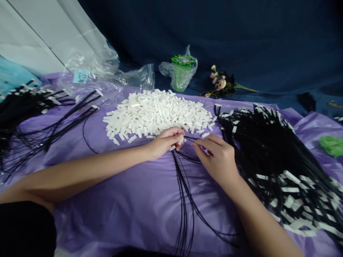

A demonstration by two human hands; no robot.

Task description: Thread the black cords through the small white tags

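Pinched in the fingers of my left hand [169,140] is a small white plastic connector [181,140], with a second white piece [173,147] just below it. My right hand [216,153] pinches thin black wires [189,137] that run to the connector. Both hands are close together above the cloth. A bundle of black wires [184,189] hangs from under my left hand and trails toward the near edge. Right behind my hands lies a heap of small white connectors [158,112]. The exact fit between wires and connector is too small to make out.
Purple sheeting [128,200] covers the surface. At right lies a large pile of black wires with white ends [268,142]; more wired bundles [24,103] lie at left. Behind are clear plastic bags [107,76], a bagged green cup [180,73] and artificial flowers [221,84].
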